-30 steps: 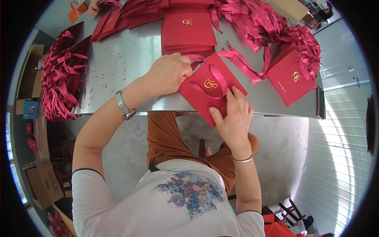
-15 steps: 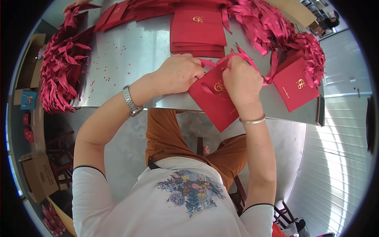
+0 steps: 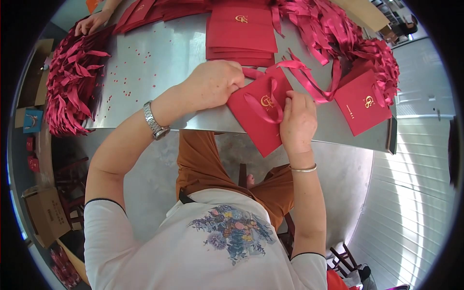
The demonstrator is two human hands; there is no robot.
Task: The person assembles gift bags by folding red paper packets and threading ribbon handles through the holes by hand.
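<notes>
A small red paper gift bag [image 3: 251, 113] with a gold emblem hangs tilted over the table's near edge. Its pink-red ribbon handle [image 3: 265, 113] loops loosely across the front. My left hand [image 3: 217, 84] is closed at the bag's upper left edge, its fingertips mostly hidden; a ribbon end [image 3: 252, 72] shows beside it. My right hand [image 3: 298, 121] grips the bag's right edge, thumb and fingers pressed together. Just beyond lies a stack of red bags [image 3: 240, 36]. To the right, another red bag [image 3: 363, 107] with a ribbon handle lies by the table edge.
Piles of ribboned bags stand at the left [image 3: 72, 92] and at the far right [image 3: 333, 34]. A loose ribbon [image 3: 311, 84] trails on the metal table [image 3: 145, 58], with small red dots scattered on it. Another person's hand [image 3: 94, 21] rests at the left pile.
My right hand has let go of the ribbon at the bag's top and moved down to its right edge. The handle now hangs over the front. The other person's hand has come lower onto the left pile.
</notes>
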